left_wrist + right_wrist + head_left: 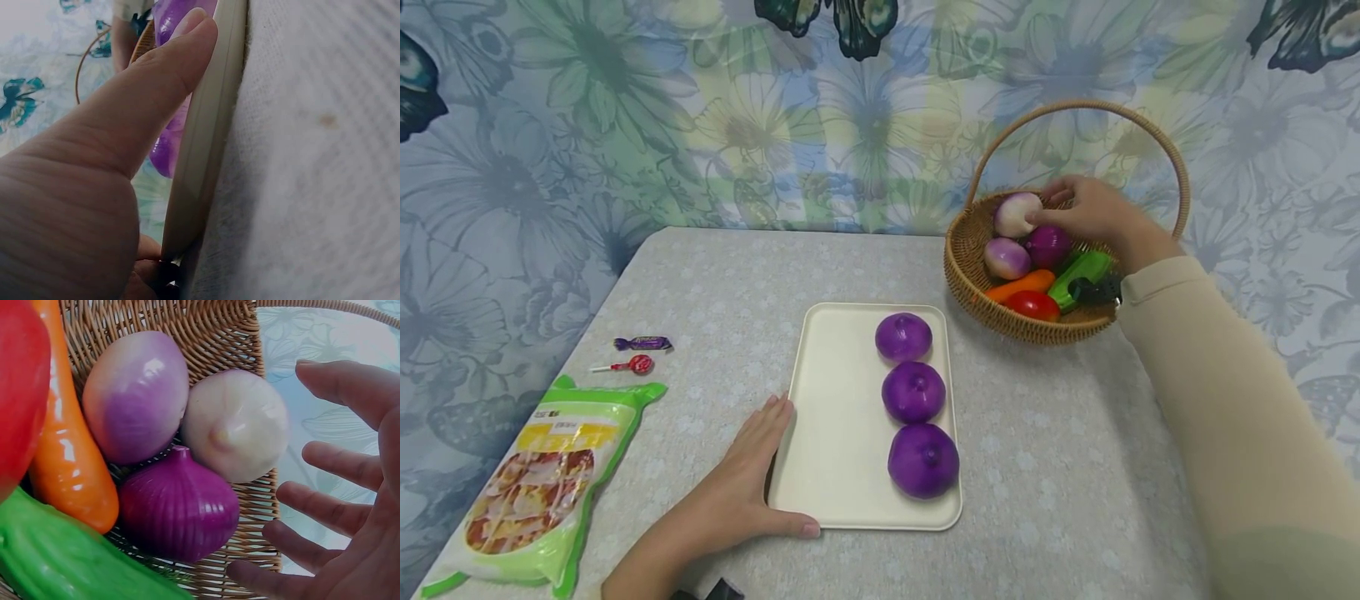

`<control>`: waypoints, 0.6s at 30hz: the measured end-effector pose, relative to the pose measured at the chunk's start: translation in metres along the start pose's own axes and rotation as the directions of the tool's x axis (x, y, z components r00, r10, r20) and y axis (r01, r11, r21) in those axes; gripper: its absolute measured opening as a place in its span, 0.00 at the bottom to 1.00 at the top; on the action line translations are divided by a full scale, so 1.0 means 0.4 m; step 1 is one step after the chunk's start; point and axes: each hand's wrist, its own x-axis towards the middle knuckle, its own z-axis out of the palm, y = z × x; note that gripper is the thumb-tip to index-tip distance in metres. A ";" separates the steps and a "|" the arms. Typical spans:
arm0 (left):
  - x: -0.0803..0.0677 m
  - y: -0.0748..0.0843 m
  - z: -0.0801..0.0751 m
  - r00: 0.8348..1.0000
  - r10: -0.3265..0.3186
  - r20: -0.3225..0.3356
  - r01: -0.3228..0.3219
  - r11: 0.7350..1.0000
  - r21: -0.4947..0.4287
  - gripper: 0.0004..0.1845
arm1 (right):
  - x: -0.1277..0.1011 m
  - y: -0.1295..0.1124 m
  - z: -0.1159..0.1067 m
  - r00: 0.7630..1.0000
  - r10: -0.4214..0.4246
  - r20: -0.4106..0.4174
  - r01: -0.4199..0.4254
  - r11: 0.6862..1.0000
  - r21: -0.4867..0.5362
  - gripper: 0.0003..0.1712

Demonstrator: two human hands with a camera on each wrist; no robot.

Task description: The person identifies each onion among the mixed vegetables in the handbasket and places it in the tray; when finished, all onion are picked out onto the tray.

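Head view: left hand (pixel 741 483) lay flat on desk (pixel 1060 467) w/ thumb along tray (pixel 838 417) edge; right hand (pixel 1093 212) was over basket (pixel 970 275), by pale onion (pixel 1017 214). Left wrist: thumb (pixel 169 69) pressed tray rim, grip apart. Right wrist: fingers (pixel 331 512) spread, holding nothing, beside pale onion in basket.

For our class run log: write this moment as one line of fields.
left hand: rests on tray edge | right hand: open, over basket at pale onion | tray: three purple onions
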 end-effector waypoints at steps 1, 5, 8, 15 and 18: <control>0.000 0.000 0.000 1.000 0.002 -0.001 -0.002 1.000 0.002 0.80 | -0.001 0.001 0.002 1.000 0.005 0.003 -0.005 1.000 -0.003 0.49; -0.001 -0.001 -0.002 1.000 0.015 -0.001 -0.015 1.000 0.014 0.80 | 0.000 0.010 0.013 1.000 0.009 0.018 -0.009 1.000 -0.009 0.48; -0.001 -0.003 -0.003 1.000 0.026 -0.004 -0.026 0.999 0.025 0.80 | 0.004 0.020 0.024 1.000 -0.006 0.008 0.006 1.000 -0.006 0.45; 0.001 0.000 -0.006 1.000 -0.003 0.005 0.003 1.000 0.011 0.80 | 0.011 0.040 0.050 1.000 -0.003 0.000 0.003 1.000 -0.018 0.43; 0.001 0.003 -0.009 1.000 -0.018 0.012 0.018 1.000 0.003 0.80 | 0.014 0.047 0.058 1.000 -0.010 0.006 0.010 1.000 -0.025 0.41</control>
